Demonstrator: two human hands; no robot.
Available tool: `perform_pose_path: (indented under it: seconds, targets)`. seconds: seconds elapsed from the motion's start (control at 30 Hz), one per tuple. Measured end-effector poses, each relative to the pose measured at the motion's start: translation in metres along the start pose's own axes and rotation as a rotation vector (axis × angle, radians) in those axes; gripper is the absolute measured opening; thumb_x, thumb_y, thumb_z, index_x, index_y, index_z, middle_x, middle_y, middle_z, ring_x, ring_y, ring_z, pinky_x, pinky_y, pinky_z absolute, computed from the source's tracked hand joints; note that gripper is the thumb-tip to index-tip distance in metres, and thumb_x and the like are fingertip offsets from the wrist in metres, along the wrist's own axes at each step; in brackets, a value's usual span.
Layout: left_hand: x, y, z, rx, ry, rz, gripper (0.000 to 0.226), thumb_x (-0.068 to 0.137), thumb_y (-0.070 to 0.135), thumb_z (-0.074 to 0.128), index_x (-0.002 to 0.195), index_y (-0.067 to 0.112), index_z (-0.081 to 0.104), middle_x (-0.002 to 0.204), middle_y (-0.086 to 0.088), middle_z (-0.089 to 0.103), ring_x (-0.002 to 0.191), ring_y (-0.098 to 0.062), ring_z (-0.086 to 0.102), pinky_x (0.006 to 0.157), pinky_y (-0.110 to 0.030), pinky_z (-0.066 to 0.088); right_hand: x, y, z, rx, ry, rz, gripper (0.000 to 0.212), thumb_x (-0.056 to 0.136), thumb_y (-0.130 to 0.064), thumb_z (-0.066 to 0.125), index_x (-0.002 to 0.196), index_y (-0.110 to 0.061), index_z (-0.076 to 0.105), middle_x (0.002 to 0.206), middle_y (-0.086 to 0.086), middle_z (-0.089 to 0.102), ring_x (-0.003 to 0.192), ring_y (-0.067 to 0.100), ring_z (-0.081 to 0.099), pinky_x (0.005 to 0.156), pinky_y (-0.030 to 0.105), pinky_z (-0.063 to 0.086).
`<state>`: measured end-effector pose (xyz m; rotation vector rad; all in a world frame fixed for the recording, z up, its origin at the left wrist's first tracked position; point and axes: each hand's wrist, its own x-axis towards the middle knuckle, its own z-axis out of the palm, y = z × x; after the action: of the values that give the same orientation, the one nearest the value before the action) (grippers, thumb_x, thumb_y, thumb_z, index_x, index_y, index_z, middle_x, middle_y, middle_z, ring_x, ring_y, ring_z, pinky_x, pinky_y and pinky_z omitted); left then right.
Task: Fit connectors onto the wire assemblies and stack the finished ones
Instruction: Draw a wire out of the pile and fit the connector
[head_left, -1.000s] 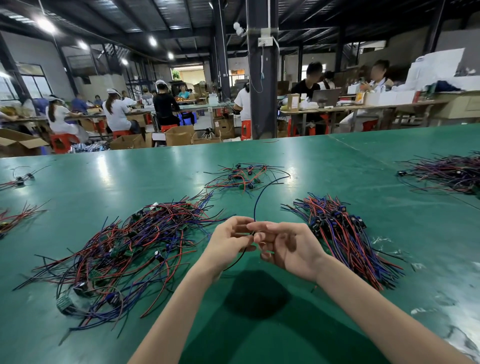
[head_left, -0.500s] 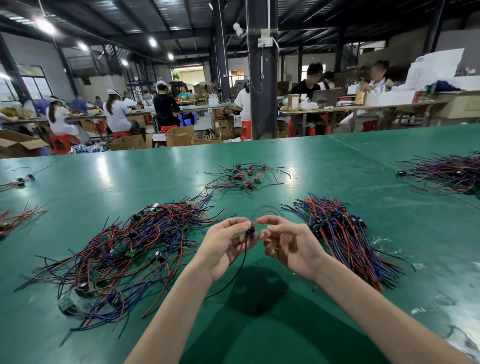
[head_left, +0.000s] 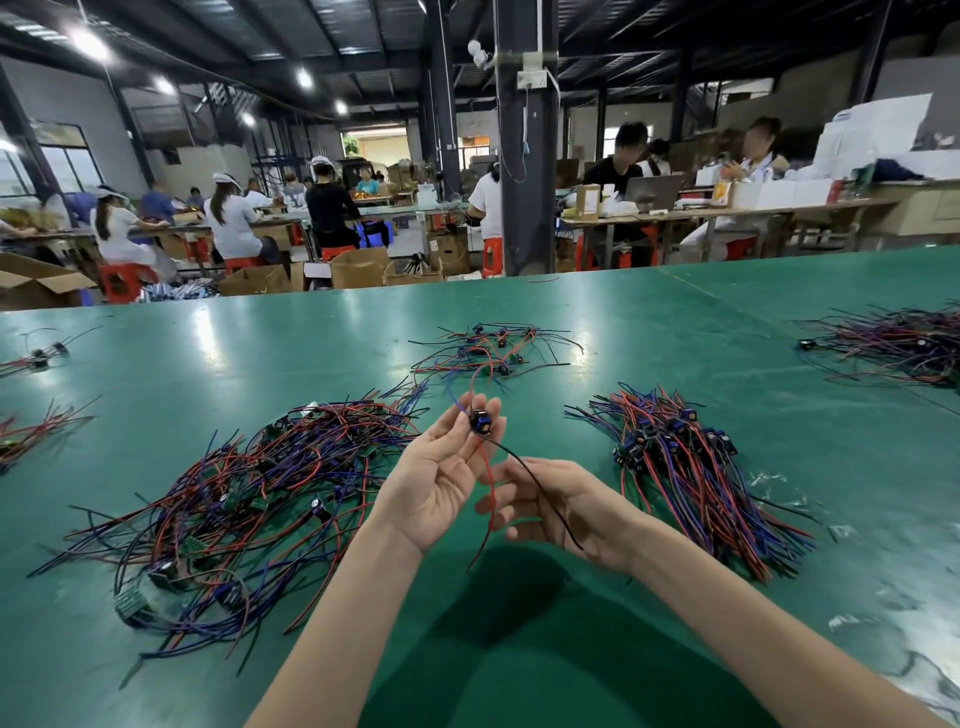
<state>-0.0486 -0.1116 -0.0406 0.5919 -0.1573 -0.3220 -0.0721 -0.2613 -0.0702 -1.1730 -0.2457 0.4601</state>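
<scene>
L hand (head_left: 439, 480) pinches connector (head_left: 480, 422); wires (head_left: 524, 470) drape toward viewer over R hand (head_left: 561, 512), which is loosely open. Stack (head_left: 691, 467) lies right of both, nearer R hand.

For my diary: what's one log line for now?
left hand: holds small blue-black plastic connector | right hand: thin black wire lies across palm
</scene>
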Motion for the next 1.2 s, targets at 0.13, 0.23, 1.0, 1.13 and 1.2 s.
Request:
perform_pose_path:
  seconds: [0.13,0.23,1.0,1.13,1.2]
  targets:
    - [0.0,0.003,-0.002,0.044,0.012,-0.04,0.023,0.085,0.001,0.047,0.102,-0.002,0.061,0.1,-0.012,0.066,0.088,-0.022,0.07,0.091,-0.034,0.053,-0.002,-0.001,0.0,-0.059,-0.095,0.035,0.043,0.087,-0.05,0.043,0.103,-0.015,0.064,0.088,0.01,0.071,0.073,0.017,0.066,0.073,0.028,0.053]
    - [0.001,0.007,-0.004,-0.004,0.045,-0.073,0.026,0.079,0.011,0.053,0.1,-0.001,0.063,0.096,-0.009,0.07,0.106,-0.022,0.061,0.11,-0.044,0.036,-0.005,-0.003,-0.002,-0.085,-0.186,0.055,0.051,0.09,-0.056,0.035,0.11,-0.015,0.058,0.088,0.01,0.068,0.08,0.019,0.064,0.08,0.031,0.05]
    - [-0.002,-0.028,-0.002,0.754,0.065,-0.159,0.032,0.102,0.034,0.034,0.083,0.015,0.051,0.066,0.007,0.066,0.053,-0.008,0.053,0.057,-0.023,0.041,-0.006,-0.001,0.006,-0.047,0.142,0.009,0.01,0.087,-0.02,0.057,0.082,-0.014,0.051,0.061,0.002,0.052,0.049,0.009,0.055,0.046,0.02,0.04]
    - [-0.001,-0.025,-0.006,0.773,0.042,-0.116,0.022,0.1,0.02,0.04,0.088,0.013,0.057,0.099,-0.005,0.069,0.081,-0.014,0.061,0.074,-0.028,0.047,-0.003,-0.001,0.006,-0.132,0.213,-0.008,0.006,0.096,-0.016,0.051,0.097,-0.01,0.052,0.058,0.0,0.051,0.048,0.009,0.05,0.047,0.022,0.043]
    - [0.001,-0.022,-0.008,0.774,0.038,-0.106,0.021,0.1,0.018,0.041,0.092,0.011,0.059,0.099,-0.004,0.069,0.075,-0.011,0.062,0.069,-0.026,0.047,-0.003,0.0,0.006,-0.18,0.224,-0.014,0.01,0.097,-0.016,0.05,0.101,-0.008,0.055,0.054,-0.004,0.056,0.047,0.008,0.053,0.05,0.023,0.046]
